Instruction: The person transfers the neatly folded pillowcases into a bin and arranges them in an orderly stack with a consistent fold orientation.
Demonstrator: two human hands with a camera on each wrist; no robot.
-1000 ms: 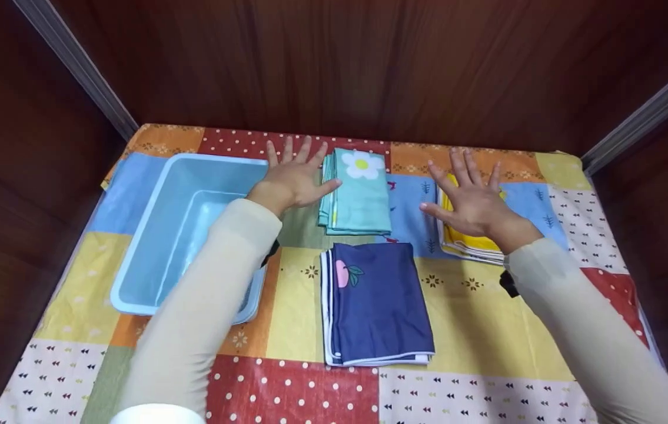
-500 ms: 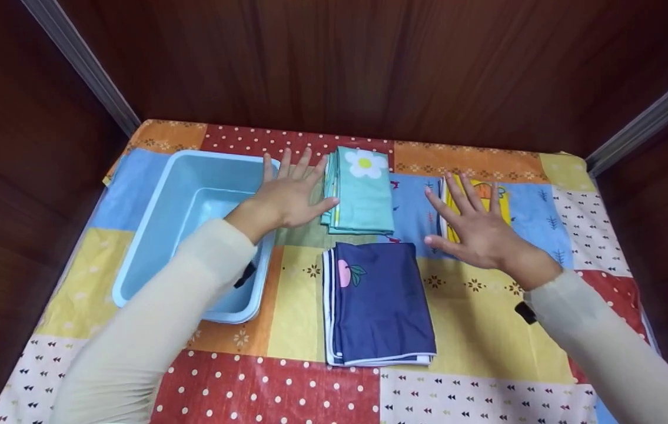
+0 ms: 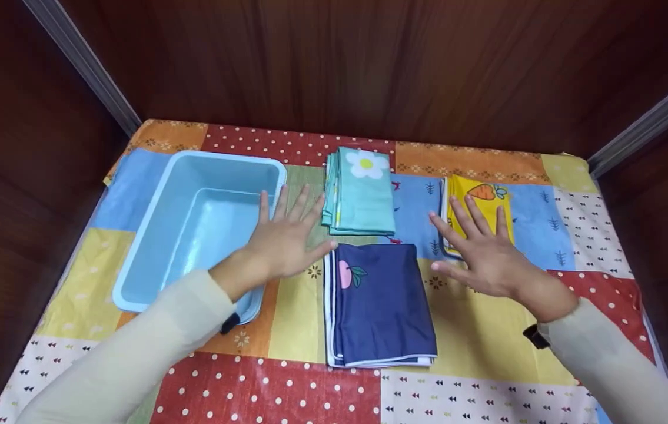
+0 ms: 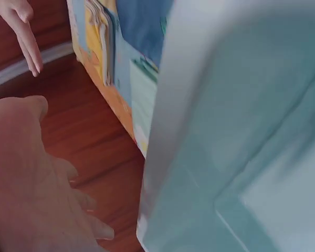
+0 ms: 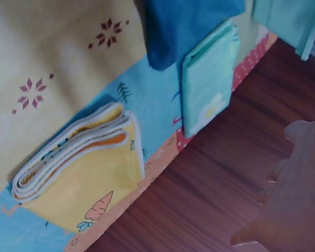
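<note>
My left hand [image 3: 284, 241], fingers spread and straight, hovers near the right rim of a light blue plastic basin [image 3: 157, 235] and holds nothing. Over the right side, my right hand [image 3: 487, 259] is also spread and holds nothing; its fingers overlap part of a folded yellow cloth with a carrot print [image 3: 489, 191]. Between the hands lie a folded teal cloth with a white flower [image 3: 366, 200] and, nearer me, a folded navy cloth with a pink fruit print [image 3: 386, 312]. The right wrist view shows the yellow cloth's stacked layers with white edging.
A patchwork-patterned cover [image 3: 286, 388] spreads under everything. Dark brown wood-grain panels [image 3: 334, 70] stand at the back and both sides, with grey metal strips [image 3: 83, 70] at the corners. The basin's visible interior holds nothing.
Both hands have drawn back toward me, the left also slightly leftward, uncovering more of the basin and the yellow cloth. The cloths and basin stay put.
</note>
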